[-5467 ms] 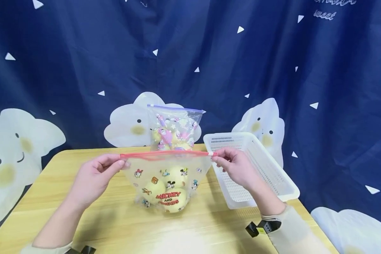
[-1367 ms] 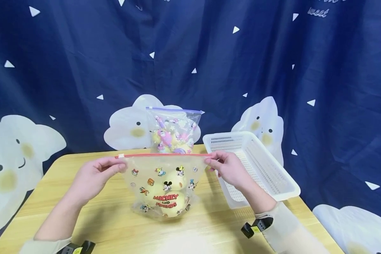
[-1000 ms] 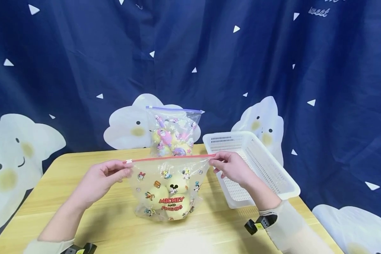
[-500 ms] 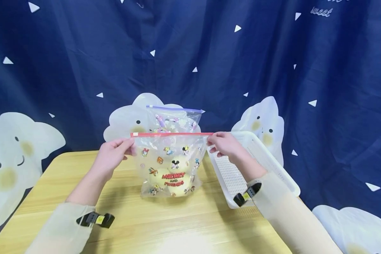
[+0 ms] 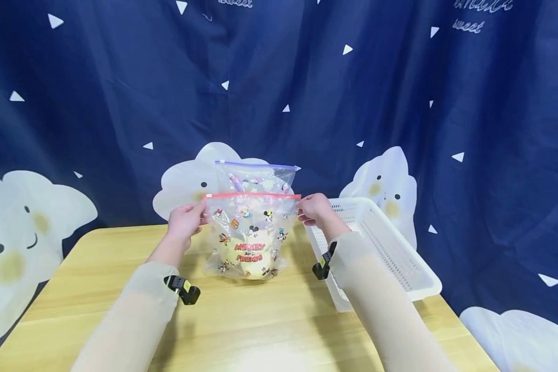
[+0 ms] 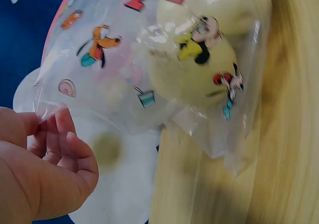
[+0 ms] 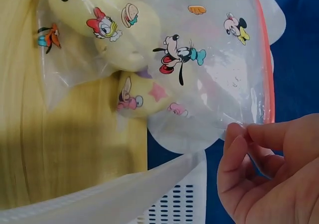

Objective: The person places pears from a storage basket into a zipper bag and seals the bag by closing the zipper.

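Note:
A clear zip bag (image 5: 251,222) with a red zip strip (image 5: 253,196) and printed cartoon figures stands upright mid-table in the head view. Several pale yellow round things (image 6: 194,74) fill its lower part. My left hand (image 5: 184,221) pinches the bag's upper left corner, near the white slider (image 5: 209,196). At the opposite upper corner, my right hand (image 5: 315,208) pinches the plastic just under the strip, as the right wrist view also shows. Directly behind stands a second zip bag (image 5: 267,179) with a purple strip, its lower part covered by the front bag.
A white perforated plastic basket (image 5: 402,258) sits at the right of the wooden table (image 5: 242,320), partly behind my right forearm. Behind the table's far edge hangs a dark blue curtain (image 5: 260,67) with clouds and triangles.
Between the first two frames the white slider went from the strip's right end to its left. Since then both hands have carried the bag away from me, close before the purple-strip bag.

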Tool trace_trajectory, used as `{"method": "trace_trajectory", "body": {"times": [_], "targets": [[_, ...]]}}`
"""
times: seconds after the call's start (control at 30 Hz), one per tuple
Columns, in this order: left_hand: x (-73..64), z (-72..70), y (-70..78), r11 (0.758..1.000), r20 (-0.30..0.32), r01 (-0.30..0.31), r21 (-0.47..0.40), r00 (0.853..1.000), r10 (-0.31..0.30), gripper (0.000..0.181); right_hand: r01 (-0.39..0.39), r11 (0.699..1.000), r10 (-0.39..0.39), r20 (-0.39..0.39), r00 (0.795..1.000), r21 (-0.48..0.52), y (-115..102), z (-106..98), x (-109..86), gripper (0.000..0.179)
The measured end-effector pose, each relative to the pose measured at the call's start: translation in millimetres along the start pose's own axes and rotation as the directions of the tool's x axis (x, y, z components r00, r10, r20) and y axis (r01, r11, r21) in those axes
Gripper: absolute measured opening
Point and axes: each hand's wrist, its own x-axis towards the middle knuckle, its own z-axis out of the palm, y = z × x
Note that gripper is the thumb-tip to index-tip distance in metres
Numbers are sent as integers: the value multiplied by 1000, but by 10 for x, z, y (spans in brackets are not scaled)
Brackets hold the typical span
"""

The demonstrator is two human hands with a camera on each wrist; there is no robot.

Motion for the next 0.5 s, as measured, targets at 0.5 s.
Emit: {"method": "trace_trajectory", "body": {"times": [0.5], "targets": [[-166, -75, -43, 978, 54, -131, 160, 991, 124, 53, 105, 981, -100, 39, 994, -160, 113, -161, -108, 43]]}}
